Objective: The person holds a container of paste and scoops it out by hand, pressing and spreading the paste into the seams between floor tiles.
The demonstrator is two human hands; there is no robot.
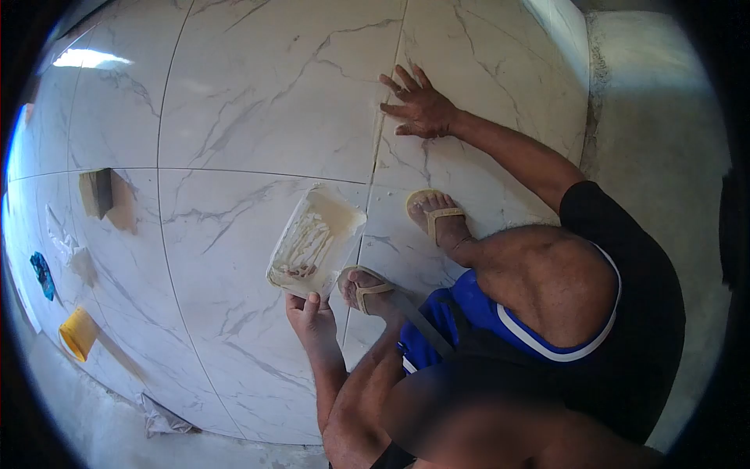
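Note:
My left hand (314, 316) grips the near rim of a rectangular tray (341, 227), thumb over the edge. Streaks of pale, creamy paste (308, 244) coat the tray's inside. The tray is over the marble-patterned floor tiles (258, 94), close to my sandalled foot (367, 291). Off to the upper right, my right hand (422, 108) is spread on the tiles, fingers apart, with its fingertips beside a joint line between two tiles. Nothing shows in that hand.
At the left lie a dark block (96, 194), a clear plastic piece (66, 246), a teal crumpled item (43, 275) and a yellow container (78, 334). A crumpled sheet (162, 417) is at the lower left edge. Another sandalled foot (439, 215) stands right of the tray.

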